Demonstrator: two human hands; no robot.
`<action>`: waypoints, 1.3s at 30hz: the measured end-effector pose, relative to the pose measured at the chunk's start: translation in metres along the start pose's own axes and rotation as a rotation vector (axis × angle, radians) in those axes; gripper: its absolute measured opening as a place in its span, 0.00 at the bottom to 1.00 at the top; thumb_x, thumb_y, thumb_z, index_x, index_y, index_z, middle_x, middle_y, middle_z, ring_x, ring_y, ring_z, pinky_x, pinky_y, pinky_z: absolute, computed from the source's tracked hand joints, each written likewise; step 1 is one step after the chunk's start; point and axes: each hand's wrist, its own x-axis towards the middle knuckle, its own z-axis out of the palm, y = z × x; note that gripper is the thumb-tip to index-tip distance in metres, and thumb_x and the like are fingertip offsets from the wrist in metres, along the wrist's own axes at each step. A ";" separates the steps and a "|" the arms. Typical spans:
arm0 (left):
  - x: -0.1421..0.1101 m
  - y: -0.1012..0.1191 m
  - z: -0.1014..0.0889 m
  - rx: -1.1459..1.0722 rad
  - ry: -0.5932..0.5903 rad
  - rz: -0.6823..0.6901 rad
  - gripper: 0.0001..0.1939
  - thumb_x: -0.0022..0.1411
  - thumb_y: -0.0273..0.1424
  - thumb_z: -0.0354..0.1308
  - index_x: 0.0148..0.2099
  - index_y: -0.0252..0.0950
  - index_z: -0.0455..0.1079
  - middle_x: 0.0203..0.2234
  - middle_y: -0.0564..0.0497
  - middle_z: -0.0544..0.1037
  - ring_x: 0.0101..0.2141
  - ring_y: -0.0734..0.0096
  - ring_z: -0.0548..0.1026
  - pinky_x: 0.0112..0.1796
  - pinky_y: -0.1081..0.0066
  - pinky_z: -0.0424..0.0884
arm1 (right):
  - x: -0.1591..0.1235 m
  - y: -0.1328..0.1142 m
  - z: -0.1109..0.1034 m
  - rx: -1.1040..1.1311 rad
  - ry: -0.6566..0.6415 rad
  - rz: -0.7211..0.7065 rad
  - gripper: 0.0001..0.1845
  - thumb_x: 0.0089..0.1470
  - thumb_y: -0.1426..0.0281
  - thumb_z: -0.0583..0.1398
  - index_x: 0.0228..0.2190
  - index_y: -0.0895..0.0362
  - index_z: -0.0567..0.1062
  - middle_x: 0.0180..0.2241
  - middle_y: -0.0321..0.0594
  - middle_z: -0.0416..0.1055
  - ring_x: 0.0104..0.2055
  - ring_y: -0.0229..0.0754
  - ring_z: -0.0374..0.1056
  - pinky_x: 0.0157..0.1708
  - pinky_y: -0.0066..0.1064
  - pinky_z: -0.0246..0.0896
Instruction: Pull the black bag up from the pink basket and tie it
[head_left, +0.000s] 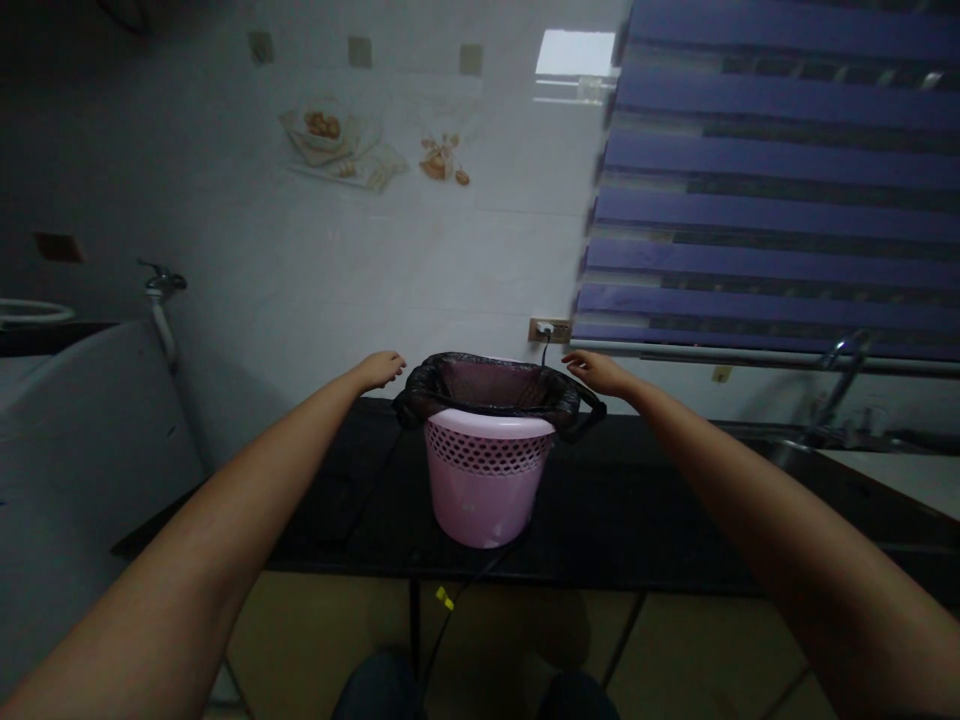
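Observation:
A pink plastic trash bin with a band of holes below its rim stands upright on the dark countertop. A black trash bag lines it, folded over the rim, with loose loops sticking out on both sides. My left hand hovers just left of the bag, empty, its fingers loosely apart. On the other side, my right hand is held open a little above the bag's right loop. Neither hand appears to touch the bin or the bag.
Behind the bin, a plug sits in a wall socket. A black cable with a yellow tag hangs over the counter edge. To the right are a faucet and sink; a white appliance stands left.

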 end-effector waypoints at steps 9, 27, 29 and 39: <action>-0.012 -0.014 0.006 -0.029 -0.068 -0.149 0.18 0.59 0.29 0.48 0.49 0.28 0.70 0.47 0.35 0.74 0.41 0.59 0.76 0.29 0.73 0.69 | -0.011 0.020 0.001 0.027 -0.009 0.070 0.21 0.59 0.70 0.54 0.53 0.65 0.69 0.47 0.52 0.69 0.47 0.46 0.69 0.46 0.33 0.65; -0.044 -0.012 0.017 -0.148 -0.137 -0.197 0.19 0.64 0.37 0.46 0.50 0.30 0.69 0.48 0.37 0.74 0.44 0.57 0.75 0.30 0.74 0.70 | -0.038 0.023 0.005 0.102 -0.110 0.162 0.27 0.59 0.64 0.57 0.55 0.67 0.65 0.41 0.52 0.73 0.33 0.38 0.71 0.33 0.24 0.65; -0.043 -0.015 0.019 -0.166 -0.127 -0.194 0.19 0.64 0.38 0.46 0.49 0.30 0.69 0.47 0.36 0.74 0.43 0.58 0.76 0.30 0.75 0.70 | -0.040 0.023 0.006 0.106 -0.117 0.172 0.25 0.59 0.64 0.57 0.53 0.67 0.67 0.40 0.51 0.73 0.31 0.36 0.70 0.29 0.23 0.63; -0.040 -0.026 0.032 -0.258 -0.130 -0.191 0.17 0.64 0.40 0.48 0.42 0.32 0.70 0.42 0.38 0.77 0.38 0.61 0.77 0.30 0.75 0.70 | -0.043 0.027 0.018 0.138 -0.111 0.230 0.23 0.59 0.64 0.58 0.50 0.66 0.67 0.37 0.50 0.73 0.27 0.33 0.66 0.23 0.20 0.60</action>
